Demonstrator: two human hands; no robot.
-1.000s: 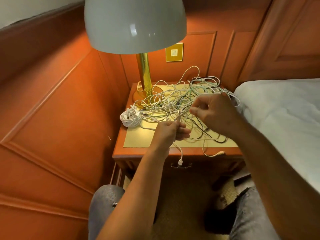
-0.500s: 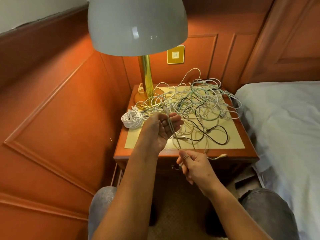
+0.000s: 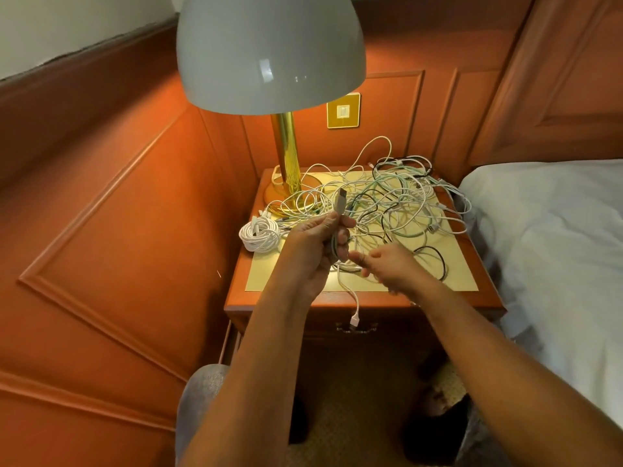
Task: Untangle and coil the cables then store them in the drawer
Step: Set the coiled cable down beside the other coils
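On nightstand point(image 3: 465, 299), tangled cables point(image 3: 397, 203), drawer point(image 3: 387, 328) closed

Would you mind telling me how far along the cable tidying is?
Done: one white coil lies beside the lamp. In hand: the left hand grips a white cable; the right hand works at it. Left: the tangle and the closed drawer.

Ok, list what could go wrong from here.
1. The cable gripped by the left hand may still run into the tangle; pulling could tighten knots.
2. Loops lie around the lamp base, so a hard tug might drag it.
3. A plug dangles over the nightstand edge and could snag.
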